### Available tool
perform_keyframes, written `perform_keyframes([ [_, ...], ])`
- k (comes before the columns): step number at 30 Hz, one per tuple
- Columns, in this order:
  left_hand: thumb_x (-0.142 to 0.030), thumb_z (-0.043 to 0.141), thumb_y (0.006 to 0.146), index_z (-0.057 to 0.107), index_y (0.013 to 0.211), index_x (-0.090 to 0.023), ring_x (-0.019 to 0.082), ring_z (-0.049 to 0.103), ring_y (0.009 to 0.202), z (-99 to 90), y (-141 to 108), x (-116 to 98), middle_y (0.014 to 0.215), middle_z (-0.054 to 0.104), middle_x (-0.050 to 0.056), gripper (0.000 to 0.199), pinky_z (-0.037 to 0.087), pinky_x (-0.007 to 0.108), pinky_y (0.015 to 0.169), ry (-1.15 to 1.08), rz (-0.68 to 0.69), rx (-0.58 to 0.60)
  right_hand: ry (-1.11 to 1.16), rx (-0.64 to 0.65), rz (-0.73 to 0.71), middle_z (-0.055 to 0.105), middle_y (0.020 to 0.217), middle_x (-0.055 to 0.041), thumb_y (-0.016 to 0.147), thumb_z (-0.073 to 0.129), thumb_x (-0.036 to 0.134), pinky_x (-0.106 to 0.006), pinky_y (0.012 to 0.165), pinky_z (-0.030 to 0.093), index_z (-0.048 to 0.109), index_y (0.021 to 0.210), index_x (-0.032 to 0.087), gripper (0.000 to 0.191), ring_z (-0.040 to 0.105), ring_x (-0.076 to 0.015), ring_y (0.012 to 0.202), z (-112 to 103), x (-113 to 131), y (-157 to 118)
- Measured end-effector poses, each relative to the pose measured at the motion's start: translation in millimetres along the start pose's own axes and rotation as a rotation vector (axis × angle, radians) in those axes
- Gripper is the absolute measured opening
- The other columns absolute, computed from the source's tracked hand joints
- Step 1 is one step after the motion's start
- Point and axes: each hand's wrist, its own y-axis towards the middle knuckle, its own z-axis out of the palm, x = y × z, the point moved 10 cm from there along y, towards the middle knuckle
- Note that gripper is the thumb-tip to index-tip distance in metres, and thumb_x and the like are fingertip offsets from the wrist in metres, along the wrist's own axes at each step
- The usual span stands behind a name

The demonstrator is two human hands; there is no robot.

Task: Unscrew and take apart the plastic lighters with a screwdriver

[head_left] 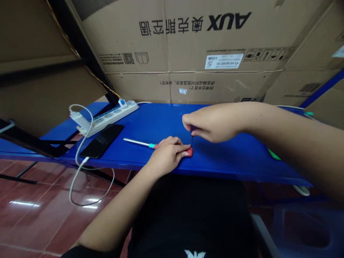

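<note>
Red handle [190,152] of a metal-shafted tool [137,142], held down on the blue surface [228,157] by the left hand [167,152]. Thin-shafted screwdriver [191,142] gripped near upright in the right hand [215,123], tip at the handle's end. Behind, a cardboard box [188,61], contents hidden; leftward, plugs [123,103] in a power strip [109,116], phone [102,141] beside.

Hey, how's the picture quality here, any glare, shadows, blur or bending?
Head view: soft, dim light; bright glare streaks on the floor tiles; a dark shadow on the blue tabletop beneath the right hand; wide-angle stretching towards the edges, right forearm included; fine print on the cardboard too soft to read.
</note>
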Motion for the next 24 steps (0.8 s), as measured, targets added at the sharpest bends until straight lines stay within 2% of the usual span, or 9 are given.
perform_keyframes([
  [2, -0.041, 0.06, 0.096, 0.074, 0.119, -0.027, 0.021, 0.059, 0.092, 0.8, -0.1, -0.3, 0.1, 0.068, 0.005, 0.03, 0.046, 0.037, 0.083, 0.024, -0.015, -0.008, -0.056, 0.012, 0.015, 0.069, 0.086, -0.0075, 0.093, 0.052, 0.039, -0.03, 0.058, 0.035, 0.066, 0.106, 0.02, 0.027, 0.058, -0.0193, 0.069, -1.3, 1.9, 4.4],
  [5, -0.039, 0.06, 0.096, 0.074, 0.119, -0.026, 0.022, 0.06, 0.095, 2.3, -0.2, 0.0, 0.1, 0.068, 0.006, 0.03, 0.046, 0.037, 0.083, 0.051, -0.04, -0.008, -0.191, -0.026, 0.129, 0.068, 0.08, -0.0139, 0.097, 0.037, 0.058, -0.035, 0.06, 0.036, 0.072, 0.096, 0.017, 0.054, 0.061, -0.0263, 0.073, -8.2, -2.2, 11.0],
  [7, -0.039, 0.061, 0.096, 0.073, 0.12, -0.026, 0.022, 0.06, 0.096, 2.7, -0.2, -0.1, 0.1, 0.068, 0.006, 0.03, 0.047, 0.037, 0.084, 0.061, -0.053, -0.002, -0.231, -0.022, 0.196, 0.068, 0.08, -0.0162, 0.098, 0.028, 0.062, -0.036, 0.06, 0.036, 0.072, 0.099, 0.015, 0.064, 0.062, -0.0285, 0.075, -10.1, -6.5, 11.1],
  [11, -0.04, 0.06, 0.096, 0.073, 0.12, -0.028, 0.022, 0.06, 0.094, 2.6, -0.2, -1.2, 0.1, 0.068, 0.006, 0.03, 0.046, 0.038, 0.083, 0.075, -0.062, 0.019, -0.14, 0.063, 0.064, 0.07, 0.095, -0.0112, 0.097, 0.046, 0.043, -0.033, 0.06, 0.036, 0.062, 0.12, 0.018, 0.038, 0.06, -0.0218, 0.072, -3.6, 4.5, 6.1],
  [13, -0.04, 0.058, 0.097, 0.073, 0.12, -0.028, 0.021, 0.059, 0.093, 2.8, -0.3, -2.0, 0.101, 0.068, 0.006, 0.03, 0.046, 0.038, 0.084, 0.083, -0.057, 0.026, -0.131, 0.076, 0.013, 0.07, 0.094, -0.0089, 0.093, 0.053, 0.035, -0.031, 0.059, 0.036, 0.062, 0.12, 0.02, 0.032, 0.059, -0.0201, 0.072, -2.9, 10.6, 4.3],
  [15, -0.041, 0.057, 0.097, 0.072, 0.121, -0.027, 0.022, 0.059, 0.094, 3.0, -0.5, -2.2, 0.102, 0.068, 0.006, 0.031, 0.046, 0.038, 0.084, 0.095, -0.055, 0.028, -0.202, 0.044, 0.044, 0.07, 0.087, -0.0105, 0.095, 0.052, 0.041, -0.032, 0.059, 0.036, 0.068, 0.11, 0.019, 0.031, 0.061, -0.0226, 0.073, -5.6, 11.3, 5.5],
  [18, -0.043, 0.056, 0.098, 0.072, 0.121, -0.026, 0.023, 0.06, 0.098, 3.0, -1.0, -2.5, 0.103, 0.068, 0.006, 0.033, 0.045, 0.039, 0.085, 0.109, -0.052, 0.023, -0.311, -0.018, 0.13, 0.069, 0.08, -0.0158, 0.1, 0.034, 0.051, -0.036, 0.062, 0.038, 0.074, 0.095, 0.016, 0.053, 0.064, -0.0279, 0.076, -10.4, 9.2, 8.5],
  [20, -0.043, 0.055, 0.098, 0.071, 0.12, -0.025, 0.024, 0.059, 0.1, 2.7, -1.2, -3.6, 0.105, 0.068, 0.007, 0.033, 0.045, 0.039, 0.087, 0.112, -0.049, 0.025, -0.313, -0.023, 0.175, 0.069, 0.081, -0.0173, 0.101, 0.028, 0.054, -0.036, 0.062, 0.038, 0.073, 0.1, 0.014, 0.06, 0.064, -0.0288, 0.076, -10.9, 4.6, 8.4],
  [24, -0.043, 0.051, 0.1, 0.071, 0.117, -0.025, 0.023, 0.058, 0.097, 0.9, -1.9, -6.6, 0.105, 0.066, 0.006, 0.032, 0.044, 0.039, 0.086, 0.115, -0.046, 0.04, -0.15, 0.067, 0.02, 0.071, 0.098, -0.0119, 0.094, 0.051, 0.039, -0.031, 0.059, 0.037, 0.062, 0.121, 0.016, 0.036, 0.061, -0.0222, 0.077, -3.8, 10.5, 6.6],
])
